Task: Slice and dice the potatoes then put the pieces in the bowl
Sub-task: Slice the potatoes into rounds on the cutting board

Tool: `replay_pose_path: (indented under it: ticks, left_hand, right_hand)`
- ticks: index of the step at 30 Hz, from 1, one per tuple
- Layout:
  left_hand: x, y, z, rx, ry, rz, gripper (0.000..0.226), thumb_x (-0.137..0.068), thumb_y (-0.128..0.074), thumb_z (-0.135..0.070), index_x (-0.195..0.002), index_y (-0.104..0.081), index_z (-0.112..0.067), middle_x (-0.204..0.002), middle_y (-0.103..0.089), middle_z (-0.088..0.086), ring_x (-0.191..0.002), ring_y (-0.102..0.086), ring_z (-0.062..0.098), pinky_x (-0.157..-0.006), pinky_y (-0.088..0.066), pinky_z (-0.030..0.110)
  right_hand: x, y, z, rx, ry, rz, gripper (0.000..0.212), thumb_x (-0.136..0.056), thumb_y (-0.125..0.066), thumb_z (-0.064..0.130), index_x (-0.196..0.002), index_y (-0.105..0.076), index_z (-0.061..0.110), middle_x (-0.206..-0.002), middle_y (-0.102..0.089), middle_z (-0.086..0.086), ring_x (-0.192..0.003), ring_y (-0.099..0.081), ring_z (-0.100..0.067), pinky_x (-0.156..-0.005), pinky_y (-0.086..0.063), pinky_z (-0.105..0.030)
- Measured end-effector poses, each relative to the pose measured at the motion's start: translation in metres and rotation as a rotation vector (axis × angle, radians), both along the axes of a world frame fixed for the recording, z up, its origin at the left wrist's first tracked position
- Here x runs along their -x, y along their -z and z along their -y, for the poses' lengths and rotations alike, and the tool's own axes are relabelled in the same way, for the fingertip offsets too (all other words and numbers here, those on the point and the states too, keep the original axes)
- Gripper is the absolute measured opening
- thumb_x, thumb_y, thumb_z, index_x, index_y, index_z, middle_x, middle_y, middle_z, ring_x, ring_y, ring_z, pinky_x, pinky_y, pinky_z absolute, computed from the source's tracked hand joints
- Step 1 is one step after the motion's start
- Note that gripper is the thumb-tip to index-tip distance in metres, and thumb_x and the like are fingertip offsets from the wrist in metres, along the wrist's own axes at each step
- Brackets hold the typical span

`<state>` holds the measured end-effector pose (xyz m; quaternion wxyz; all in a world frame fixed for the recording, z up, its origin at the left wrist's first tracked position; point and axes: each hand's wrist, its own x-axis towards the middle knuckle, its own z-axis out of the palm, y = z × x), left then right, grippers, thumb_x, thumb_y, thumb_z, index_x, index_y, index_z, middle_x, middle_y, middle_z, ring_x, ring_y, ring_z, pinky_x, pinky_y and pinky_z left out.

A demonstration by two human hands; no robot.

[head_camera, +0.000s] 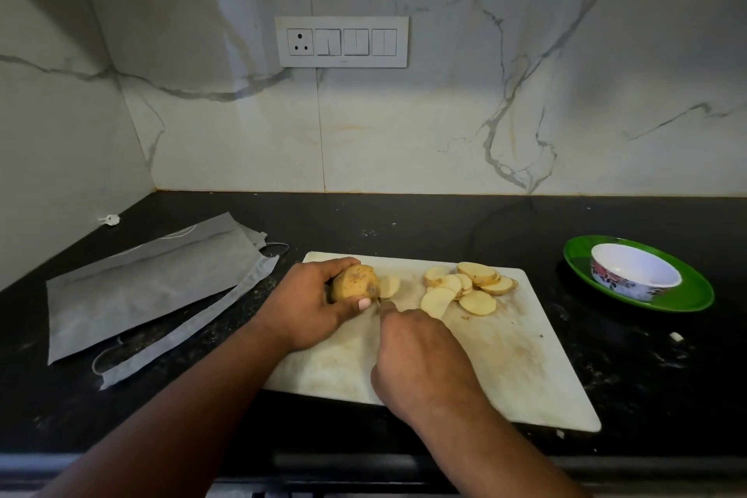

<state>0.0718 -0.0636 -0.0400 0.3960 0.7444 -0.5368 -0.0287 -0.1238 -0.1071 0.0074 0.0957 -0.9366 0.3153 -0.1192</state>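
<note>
The left hand (pixel 311 307) has its grip curled around a brown-skinned, half-cut potato (pixel 355 283), thumb on the near side and fingers over the top, pinning it to the worn white plastic cutting board (pixel 505 356). That looks the right place to hold: on the rough skin, well back from the cut face. The skin gives purchase, while the pale cut flesh will be wet and starchy, so I would expect it to slide if pressed there. The potato is firm and dense and will not give under the fingers, but being rounded it may roll unless kept down.

The right hand (pixel 420 360) is clenched as though around a knife handle; the knife itself is hidden, so I cannot say for certain what it holds. It sits just beside the potato's cut end, where one fresh slice (pixel 390 286) leans.

Further right on the board lies an overlapping heap of round pale-yellow potato slices (pixel 469 285), thin and stiff enough to snap, still to be diced by my reckoning.

Well apart, on the black stone table (pixel 444 222), a white flowered bowl (pixel 634 273) stands on a green round plate (pixel 695 291). To the left lie grey cloth bags (pixel 149 287).
</note>
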Motion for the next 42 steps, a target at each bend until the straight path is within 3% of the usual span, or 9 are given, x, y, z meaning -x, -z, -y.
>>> replay_pose_path:
  ticks: [5,12,16,26,30,32,37,42]
  left_hand:
    - [0.000,0.001,-0.003,-0.023,0.001,0.001,0.075,-0.081,-0.082,-0.056,-0.145,-0.060,-0.025,-0.134,-0.068,-0.014,-0.120,-0.062,-0.001,-0.109,-0.051,0.030]
    - [0.003,-0.002,-0.005,-0.024,-0.002,0.010,0.080,-0.078,-0.076,-0.067,-0.145,-0.060,-0.026,-0.127,-0.070,-0.016,-0.113,-0.064,-0.004,-0.104,-0.054,0.026]
    - [0.004,-0.002,-0.005,-0.021,0.004,0.000,0.079,-0.075,-0.073,-0.071,-0.140,-0.064,-0.028,-0.122,-0.072,-0.018,-0.111,-0.065,-0.005,-0.102,-0.056,0.031]
    - [0.002,-0.002,-0.004,-0.030,-0.002,0.035,0.083,-0.074,-0.071,-0.072,-0.144,-0.059,-0.029,-0.127,-0.070,-0.015,-0.112,-0.064,-0.002,-0.101,-0.055,0.027]
    - [0.002,-0.002,-0.004,0.001,0.004,-0.017,0.064,-0.074,-0.083,-0.061,-0.126,-0.058,-0.035,-0.112,-0.071,-0.020,-0.103,-0.068,-0.003,-0.093,-0.059,0.030]
    - [0.001,-0.001,-0.004,0.010,0.006,-0.041,0.062,-0.070,-0.082,-0.066,-0.120,-0.060,-0.036,-0.110,-0.072,-0.019,-0.102,-0.068,-0.002,-0.092,-0.060,0.032]
    - [-0.002,0.002,-0.002,0.040,0.027,-0.065,0.052,-0.073,-0.087,-0.057,-0.113,-0.065,-0.033,-0.108,-0.074,-0.017,-0.102,-0.069,0.000,-0.093,-0.059,0.036]
    - [0.000,0.000,-0.001,0.058,0.045,-0.074,0.058,-0.066,-0.080,-0.065,-0.110,-0.066,-0.030,-0.106,-0.074,-0.018,-0.102,-0.069,0.000,-0.094,-0.058,0.036]
  right_hand:
    - [0.023,-0.008,-0.007,-0.041,0.016,0.000,0.042,-0.090,-0.054,0.015,-0.131,-0.051,0.023,-0.114,-0.061,0.000,-0.100,-0.060,-0.018,-0.080,-0.050,-0.028]
    - [0.028,-0.017,-0.013,0.008,0.045,0.094,0.065,-0.093,-0.050,0.017,-0.153,-0.027,0.024,-0.121,-0.059,-0.002,-0.106,-0.059,-0.018,-0.082,-0.048,-0.027]
    - [0.021,-0.017,-0.014,0.005,0.027,0.109,0.064,-0.096,-0.050,0.019,-0.154,-0.023,0.025,-0.125,-0.058,-0.002,-0.107,-0.059,-0.017,-0.082,-0.047,-0.026]
    - [0.014,-0.010,-0.015,0.029,0.044,0.080,0.064,-0.097,-0.048,0.019,-0.155,-0.020,0.024,-0.130,-0.056,-0.003,-0.109,-0.060,-0.018,-0.084,-0.049,-0.027]
    - [0.012,-0.011,-0.018,0.063,0.061,0.102,0.052,-0.097,-0.044,0.019,-0.148,-0.030,0.019,-0.123,-0.059,-0.004,-0.104,-0.062,-0.019,-0.080,-0.048,-0.028]
    - [0.012,-0.011,-0.019,0.094,0.057,0.135,0.041,-0.098,-0.043,0.021,-0.138,-0.037,0.020,-0.114,-0.061,-0.002,-0.097,-0.063,-0.019,-0.072,-0.043,-0.027]
    - [0.010,-0.004,-0.023,0.090,0.046,0.176,0.036,-0.099,-0.041,0.021,-0.134,-0.035,0.021,-0.110,-0.061,-0.002,-0.091,-0.063,-0.019,-0.070,-0.042,-0.027]
    - [-0.007,-0.001,-0.012,0.052,0.067,0.199,0.031,-0.098,-0.045,0.020,-0.129,-0.042,0.020,-0.108,-0.063,-0.003,-0.091,-0.064,-0.020,-0.070,-0.045,-0.028]
